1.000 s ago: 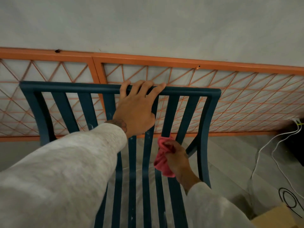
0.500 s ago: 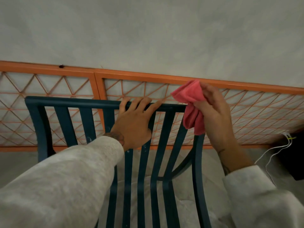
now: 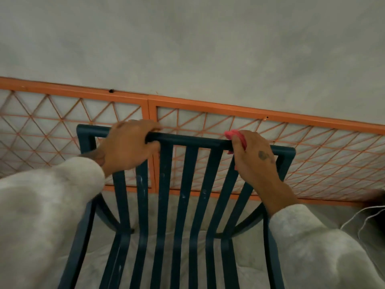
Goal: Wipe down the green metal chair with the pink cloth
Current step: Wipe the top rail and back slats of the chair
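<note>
My left hand [image 3: 127, 147] grips the dark green metal chair [image 3: 165, 174] to steady it; my right hand [image 3: 255, 161] clamps the crumpled pink cloth [image 3: 234, 134], probably around the top rail [image 3: 193, 140].

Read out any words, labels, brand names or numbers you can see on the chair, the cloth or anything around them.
No readable text anywhere in this view.
The chair, cloth, orange grid panel and wall show no lettering.
A dark mark on the back of the right hand: too blurred to tell whether it is writing.
</note>
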Action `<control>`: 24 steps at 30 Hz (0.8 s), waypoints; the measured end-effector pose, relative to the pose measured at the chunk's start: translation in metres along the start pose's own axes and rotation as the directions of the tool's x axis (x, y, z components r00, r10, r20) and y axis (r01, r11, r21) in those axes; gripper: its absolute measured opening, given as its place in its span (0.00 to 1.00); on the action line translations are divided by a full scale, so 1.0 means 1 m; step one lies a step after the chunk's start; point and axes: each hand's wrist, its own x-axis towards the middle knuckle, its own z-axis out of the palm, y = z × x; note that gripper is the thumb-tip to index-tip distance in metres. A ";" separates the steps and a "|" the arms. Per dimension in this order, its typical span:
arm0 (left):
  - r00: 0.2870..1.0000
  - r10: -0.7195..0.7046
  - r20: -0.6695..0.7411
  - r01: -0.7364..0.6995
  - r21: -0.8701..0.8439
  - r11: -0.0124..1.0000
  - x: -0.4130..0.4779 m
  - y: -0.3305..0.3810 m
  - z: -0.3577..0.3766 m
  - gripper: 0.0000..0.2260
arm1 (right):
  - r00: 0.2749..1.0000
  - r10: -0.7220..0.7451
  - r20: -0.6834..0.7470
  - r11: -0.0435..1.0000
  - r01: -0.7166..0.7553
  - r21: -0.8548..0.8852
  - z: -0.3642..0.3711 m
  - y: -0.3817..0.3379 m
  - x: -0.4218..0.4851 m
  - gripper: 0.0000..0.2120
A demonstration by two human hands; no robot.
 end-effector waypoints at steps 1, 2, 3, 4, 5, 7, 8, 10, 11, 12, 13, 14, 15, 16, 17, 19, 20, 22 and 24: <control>0.996 -0.075 -0.040 0.077 0.057 0.995 -0.007 -0.020 -0.010 0.16 | 1.000 -0.009 0.024 1.000 0.009 -0.004 0.005 -0.013 0.001 0.19; 0.985 -0.164 -0.060 0.169 0.094 0.981 -0.013 -0.038 -0.019 0.19 | 0.998 -0.035 0.053 0.999 0.036 -0.031 0.013 -0.029 0.002 0.19; 0.968 -0.241 -0.073 0.248 0.104 0.963 -0.020 -0.055 -0.026 0.22 | 0.993 -0.083 0.086 0.992 0.091 -0.089 0.021 -0.048 0.003 0.19; 0.954 -0.289 -0.077 0.295 0.079 0.952 -0.024 -0.068 -0.030 0.24 | 0.983 -0.134 0.122 0.976 0.152 -0.153 0.026 -0.066 0.004 0.18; 0.940 -0.334 -0.073 0.335 0.006 0.942 -0.030 -0.080 -0.034 0.25 | 0.972 -0.172 0.162 0.964 0.200 -0.173 0.037 -0.088 0.005 0.16; 0.922 -0.386 -0.036 0.371 -0.206 0.905 -0.039 -0.093 -0.038 0.22 | 0.950 -0.197 0.241 0.946 0.250 -0.208 0.057 -0.128 0.009 0.15; 0.921 -0.389 -0.033 0.368 -0.260 0.893 -0.043 -0.099 -0.038 0.19 | 0.938 -0.213 0.273 0.937 0.275 -0.217 0.067 -0.149 0.011 0.17; 0.926 -0.372 -0.061 0.343 -0.273 0.899 -0.047 -0.110 -0.039 0.17 | 0.904 -0.253 0.346 0.922 0.333 -0.196 0.087 -0.188 0.014 0.21; 0.927 -0.368 -0.070 0.336 -0.281 0.899 -0.047 -0.115 -0.041 0.17 | 0.882 -0.276 0.383 0.920 0.358 -0.162 0.096 -0.207 0.013 0.21; 0.930 -0.361 -0.069 0.328 -0.288 0.900 -0.047 -0.117 -0.043 0.17 | 0.863 -0.295 0.411 0.921 0.372 -0.120 0.105 -0.222 0.012 0.19; 0.936 -0.349 -0.056 0.318 -0.296 0.901 -0.044 -0.119 -0.044 0.17 | 0.852 -0.305 0.425 0.925 0.371 -0.080 0.110 -0.236 0.011 0.18; 0.942 -0.334 -0.036 0.309 -0.297 0.903 -0.044 -0.123 -0.046 0.16 | 0.846 -0.311 0.432 0.930 0.366 -0.047 0.115 -0.249 0.009 0.19; 0.948 -0.318 -0.020 0.299 -0.293 0.908 -0.044 -0.125 -0.048 0.16 | 0.840 -0.315 0.441 0.930 0.367 -0.035 0.120 -0.259 0.008 0.20; 0.951 -0.308 -0.010 0.291 -0.304 0.907 -0.044 -0.126 -0.048 0.15 | 0.828 -0.323 0.458 0.925 0.379 -0.033 0.124 -0.265 0.009 0.20; 0.951 -0.310 -0.003 0.291 -0.335 0.896 -0.045 -0.129 -0.047 0.13 | 0.813 -0.326 0.483 0.921 0.389 -0.034 0.127 -0.267 0.012 0.20; 0.942 -0.336 0.017 0.310 -0.434 0.846 -0.049 -0.132 -0.046 0.12 | 0.775 -0.336 0.536 0.913 0.408 -0.017 0.125 -0.266 0.015 0.20; 0.938 -0.346 0.028 0.318 -0.470 0.824 -0.050 -0.133 -0.045 0.12 | 0.762 -0.349 0.545 0.905 0.424 -0.013 0.121 -0.260 0.016 0.20; 0.938 -0.345 0.032 0.319 -0.469 0.824 -0.049 -0.137 -0.045 0.12 | 0.770 -0.381 0.511 0.891 0.453 -0.019 0.111 -0.240 0.014 0.18; 0.944 -0.326 0.048 0.312 -0.446 0.839 -0.048 -0.136 -0.046 0.12 | 0.810 -0.338 0.479 0.914 0.405 -0.040 0.098 -0.208 0.013 0.15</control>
